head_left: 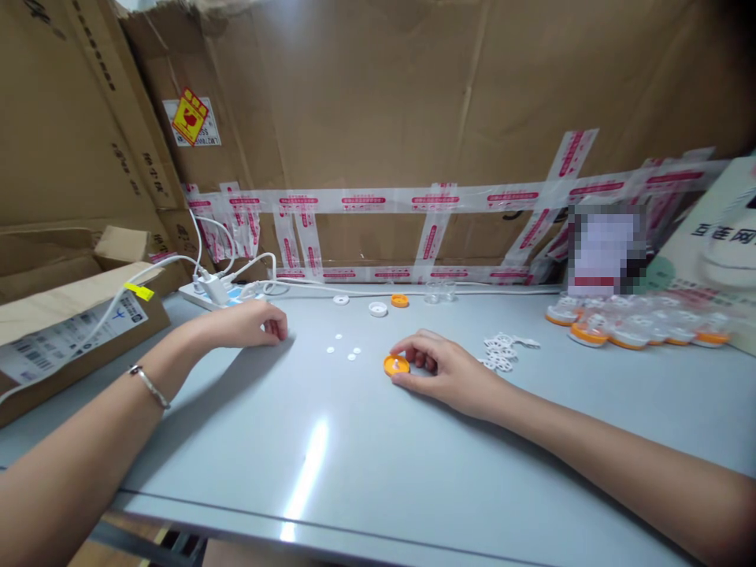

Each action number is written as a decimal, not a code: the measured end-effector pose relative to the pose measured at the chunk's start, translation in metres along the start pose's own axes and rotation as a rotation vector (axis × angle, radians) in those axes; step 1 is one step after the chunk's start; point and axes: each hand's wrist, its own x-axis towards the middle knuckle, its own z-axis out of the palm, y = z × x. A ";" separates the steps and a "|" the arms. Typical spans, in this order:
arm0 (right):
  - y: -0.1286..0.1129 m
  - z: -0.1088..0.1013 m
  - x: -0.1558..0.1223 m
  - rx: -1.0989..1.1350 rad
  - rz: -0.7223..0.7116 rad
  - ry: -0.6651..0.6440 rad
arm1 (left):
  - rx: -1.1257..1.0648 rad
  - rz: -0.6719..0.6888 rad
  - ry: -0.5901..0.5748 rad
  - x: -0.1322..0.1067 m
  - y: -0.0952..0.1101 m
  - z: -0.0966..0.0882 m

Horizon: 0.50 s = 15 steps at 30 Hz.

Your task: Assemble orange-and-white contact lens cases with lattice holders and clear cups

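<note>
My right hand (440, 368) rests on the grey table (331, 457) with thumb and fingers closed on a small orange round cap (396, 365) that has a white centre. My left hand (255, 323) lies on the table to the left, fingers curled under in a loose fist; I cannot see anything in it. Between the hands lie three tiny white discs (348, 351). A pile of white gear-like plastic parts (502, 350) sits just right of my right hand.
Farther back lie a white ring (341, 299), a white cap (378, 309), an orange cap (400, 300) and clear small cups (440, 291). Bagged orange-and-white caps (638, 324) sit at right. A power strip (216, 293) with cables and cardboard boxes (71, 331) stand left; taped cardboard walls the back.
</note>
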 end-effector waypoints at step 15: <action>-0.002 0.000 0.000 -0.011 0.003 -0.002 | 0.029 0.066 -0.010 -0.002 0.014 -0.001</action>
